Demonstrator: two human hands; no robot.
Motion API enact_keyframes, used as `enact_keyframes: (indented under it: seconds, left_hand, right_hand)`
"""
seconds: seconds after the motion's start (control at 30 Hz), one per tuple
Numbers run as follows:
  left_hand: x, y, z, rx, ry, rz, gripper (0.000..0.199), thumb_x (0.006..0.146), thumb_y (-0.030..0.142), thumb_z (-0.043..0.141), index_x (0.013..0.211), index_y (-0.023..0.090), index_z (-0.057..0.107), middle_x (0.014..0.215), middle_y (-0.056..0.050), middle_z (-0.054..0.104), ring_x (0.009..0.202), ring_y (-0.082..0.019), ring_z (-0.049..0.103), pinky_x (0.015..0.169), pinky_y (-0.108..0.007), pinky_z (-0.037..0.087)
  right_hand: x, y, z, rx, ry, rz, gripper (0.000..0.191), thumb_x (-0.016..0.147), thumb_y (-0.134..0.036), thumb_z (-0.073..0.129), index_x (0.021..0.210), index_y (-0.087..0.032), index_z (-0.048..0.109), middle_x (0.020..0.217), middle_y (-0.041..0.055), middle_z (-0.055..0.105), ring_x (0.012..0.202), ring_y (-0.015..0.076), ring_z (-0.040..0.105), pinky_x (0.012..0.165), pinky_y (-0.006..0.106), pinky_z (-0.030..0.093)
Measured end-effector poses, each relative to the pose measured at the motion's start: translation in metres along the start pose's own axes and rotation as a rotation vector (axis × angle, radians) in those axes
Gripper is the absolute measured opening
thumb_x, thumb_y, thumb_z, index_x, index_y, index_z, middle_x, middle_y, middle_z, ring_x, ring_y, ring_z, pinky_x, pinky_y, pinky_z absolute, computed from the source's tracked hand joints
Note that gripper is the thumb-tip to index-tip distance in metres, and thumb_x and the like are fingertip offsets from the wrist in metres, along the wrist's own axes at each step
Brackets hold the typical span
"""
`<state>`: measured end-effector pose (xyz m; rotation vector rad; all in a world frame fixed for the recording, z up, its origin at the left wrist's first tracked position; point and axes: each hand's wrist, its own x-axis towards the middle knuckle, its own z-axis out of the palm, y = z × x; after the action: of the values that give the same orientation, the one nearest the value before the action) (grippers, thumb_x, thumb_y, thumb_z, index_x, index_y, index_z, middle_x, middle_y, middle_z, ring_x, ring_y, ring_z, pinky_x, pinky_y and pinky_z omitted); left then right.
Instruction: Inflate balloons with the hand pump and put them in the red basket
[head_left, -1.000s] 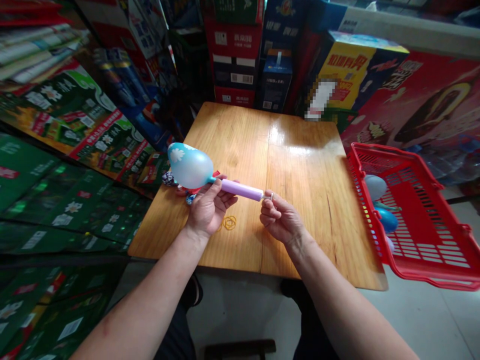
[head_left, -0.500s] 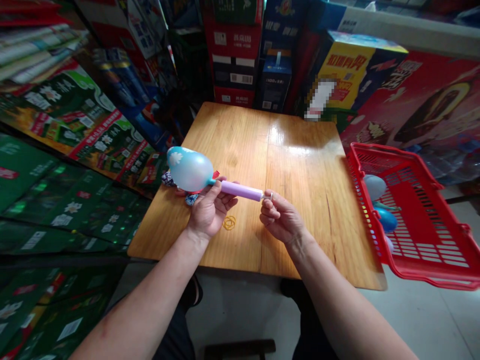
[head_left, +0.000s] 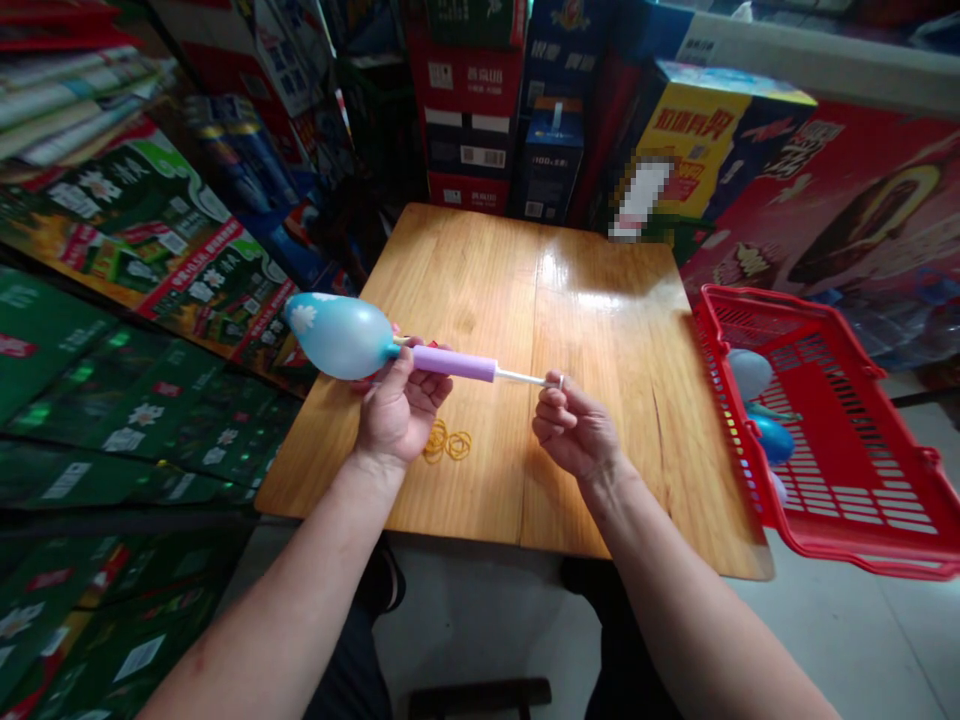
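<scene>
A light blue balloon [head_left: 341, 338] with white flowers, partly inflated, sits on the nozzle end of a purple hand pump [head_left: 454, 364]. My left hand [head_left: 394, 405] is closed around the balloon's neck and the pump's front end, thumb on top. At the other end, my right hand [head_left: 574, 418] pinches the handle of the white pump rod [head_left: 521, 377], which is drawn well out of the barrel. Yellow rubber bands [head_left: 456, 445] lie on the wooden table [head_left: 480, 500] beside my left hand. Small reddish items behind the balloon are mostly hidden.
A red shopping basket [head_left: 870, 540] holding several balloons [head_left: 772, 440] stands at the table's right. Stacked green cartons [head_left: 112, 430] line the left side. Red boxes [head_left: 474, 75] and a yellow and blue box [head_left: 697, 140] stand behind the table.
My left hand, the pump barrel and the balloon have shifted left. My right hand has moved slightly right, and the white rod now extends from the barrel. The balloon looks longer.
</scene>
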<state>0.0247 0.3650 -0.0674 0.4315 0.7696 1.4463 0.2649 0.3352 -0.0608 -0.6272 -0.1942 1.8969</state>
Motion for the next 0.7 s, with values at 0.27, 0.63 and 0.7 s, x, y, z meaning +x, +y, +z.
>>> enact_keyframes:
  seconds: [0.27,0.63,0.7]
  left_hand:
    - [-0.012,-0.023,0.004,0.002,-0.034,-0.142,0.028,0.092,0.037,0.079,0.114,0.023,0.071,0.108,-0.009,0.081,0.091,-0.019,0.078,0.077,-0.027,0.062]
    - [0.007,0.007,0.000,0.000,0.024,0.051,0.026,0.087,0.036,0.084,0.107,0.024,0.074,0.103,-0.005,0.081,0.100,-0.022,0.077,0.073,-0.025,0.063]
    - [0.005,0.005,-0.001,0.001,0.008,0.040,0.026,0.088,0.037,0.083,0.109,0.025,0.074,0.105,-0.005,0.081,0.099,-0.021,0.077,0.074,-0.025,0.063]
  right_hand:
    - [0.004,0.024,0.001,-0.031,-0.009,0.027,0.016,0.088,-0.020,0.080,0.099,-0.016,0.069,0.067,-0.0050,0.066,0.045,0.0032,0.040,0.045,0.014,0.037]
    - [0.001,-0.009,0.002,0.036,0.018,0.036,0.005,0.097,-0.014,0.067,0.093,-0.017,0.068,0.064,-0.0069,0.061,0.042,0.0023,0.038,0.044,0.013,0.037]
    - [0.000,-0.008,0.001,0.048,0.016,0.033,0.004,0.096,-0.014,0.069,0.094,-0.017,0.068,0.067,-0.0060,0.064,0.044,0.0024,0.044,0.046,0.012,0.041]
